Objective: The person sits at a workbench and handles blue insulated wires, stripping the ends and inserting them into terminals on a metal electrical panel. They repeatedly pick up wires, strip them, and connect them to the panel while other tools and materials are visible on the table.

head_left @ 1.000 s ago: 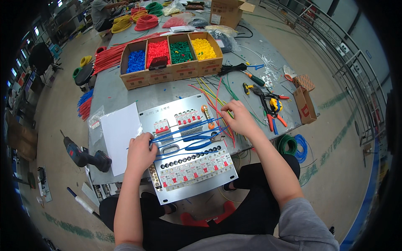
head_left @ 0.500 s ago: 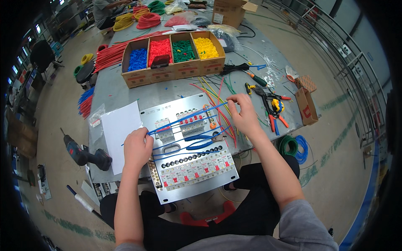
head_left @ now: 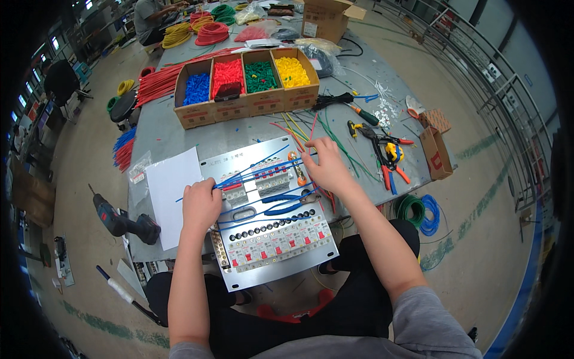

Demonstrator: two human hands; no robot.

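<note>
Thin blue wires (head_left: 254, 173) cross above a silver metal panel (head_left: 251, 279). My left hand (head_left: 202, 204) pinches them at the panel's left edge, with short ends sticking out beyond it. My right hand (head_left: 327, 167) is closed around a blue wire at the upper right, its fingertips partly hiding it. One wire's far end lies loose near the panel's top. Small circuit breakers (head_left: 272, 178) sit between my hands, and a longer breaker row (head_left: 278, 245) runs along the near side. Blue-handled pliers (head_left: 281, 207) rest on the panel, with more blue wires across it.
A cardboard box (head_left: 248, 106) of blue, red, green and yellow caps stands behind the panel. White paper (head_left: 173, 194) and a cordless drill (head_left: 122, 221) are at left. Hand tools (head_left: 382, 149) and a small carton (head_left: 436, 152) lie right. Another person (head_left: 149, 18) sits far left.
My right hand has come left and slightly down, closer to the panel. One wire's right end has slipped out of its fingers. My left hand has stayed nearly still.
</note>
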